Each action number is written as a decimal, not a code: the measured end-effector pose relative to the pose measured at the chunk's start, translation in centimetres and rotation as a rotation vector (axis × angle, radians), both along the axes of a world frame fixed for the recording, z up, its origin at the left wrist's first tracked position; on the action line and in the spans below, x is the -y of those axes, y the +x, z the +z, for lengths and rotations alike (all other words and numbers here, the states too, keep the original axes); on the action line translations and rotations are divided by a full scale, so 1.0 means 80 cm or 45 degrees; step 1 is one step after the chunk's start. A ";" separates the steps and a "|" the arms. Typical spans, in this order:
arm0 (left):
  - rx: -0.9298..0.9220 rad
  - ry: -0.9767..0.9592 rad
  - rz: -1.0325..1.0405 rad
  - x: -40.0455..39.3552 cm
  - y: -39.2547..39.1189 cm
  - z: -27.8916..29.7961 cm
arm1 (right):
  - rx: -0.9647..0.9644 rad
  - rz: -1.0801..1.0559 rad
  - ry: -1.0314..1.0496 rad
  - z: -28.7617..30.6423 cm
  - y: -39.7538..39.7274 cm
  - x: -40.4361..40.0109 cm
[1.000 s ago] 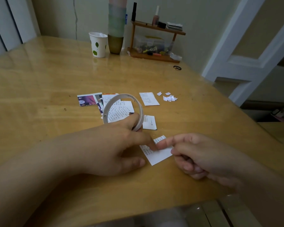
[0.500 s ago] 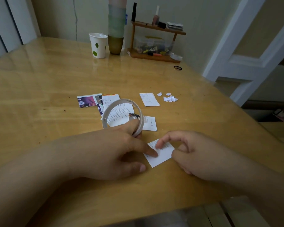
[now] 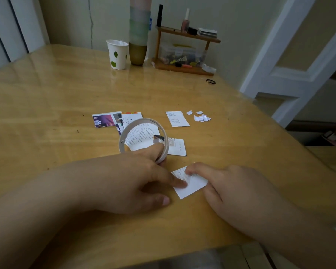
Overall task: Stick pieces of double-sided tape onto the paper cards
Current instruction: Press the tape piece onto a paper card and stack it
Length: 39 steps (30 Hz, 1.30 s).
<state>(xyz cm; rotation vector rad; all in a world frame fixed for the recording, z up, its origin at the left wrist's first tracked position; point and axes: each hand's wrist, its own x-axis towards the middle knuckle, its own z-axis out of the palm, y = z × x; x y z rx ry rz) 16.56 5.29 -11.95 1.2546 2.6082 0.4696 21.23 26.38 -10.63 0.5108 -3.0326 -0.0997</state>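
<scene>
Left hand (image 3: 128,181): rests on the bench (image 3: 47,117), thumb hooked inside the tape roll (image 3: 144,139) with fingers curled round its near rim, so it grips the roll; its index fingertip reaches right and presses the left part of the nearest paper card (image 3: 190,183). Right hand (image 3: 229,185): index finger extended flat onto the card's upper edge, other fingers loosely curled beside the card's right side, holding nothing; whether the thumb touches the card cannot be told.

Colour card (image 3: 105,119): left of the roll, flat on the bench, overlapped by printed slips (image 3: 132,116). Tape roll: thin, nearly spent ring, tilted on edge above more slips. Small card (image 3: 177,146): just right of the roll. Printed card (image 3: 177,118): further back, apart. Torn backing scraps (image 3: 201,117): loose heap to its right.

Handling, judged: the cards look thin, light and easily creased or slid; best pinned flat with a fingertip near an edge. The tape likely clings to skin, so take it by its backing or end. The roll seems stiff enough to grip by the rim.
</scene>
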 end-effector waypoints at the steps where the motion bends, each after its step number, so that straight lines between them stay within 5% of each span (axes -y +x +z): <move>1: 0.003 -0.005 0.004 0.000 0.000 0.000 | -0.016 -0.002 0.030 -0.001 -0.001 -0.001; 23: 0.102 -0.082 0.096 0.008 -0.001 0.011 | 0.418 0.019 -0.666 0.007 -0.028 -0.029; 26: 0.101 -0.058 0.117 0.006 -0.001 0.012 | 0.291 -0.049 -0.812 0.019 -0.073 -0.027; 31: 0.086 0.000 0.122 0.008 -0.004 0.011 | 0.241 -0.056 -0.469 0.028 -0.187 -0.015; 39: 0.019 0.005 0.190 0.013 -0.010 0.012 | 0.567 -0.115 -0.123 0.043 -0.270 0.019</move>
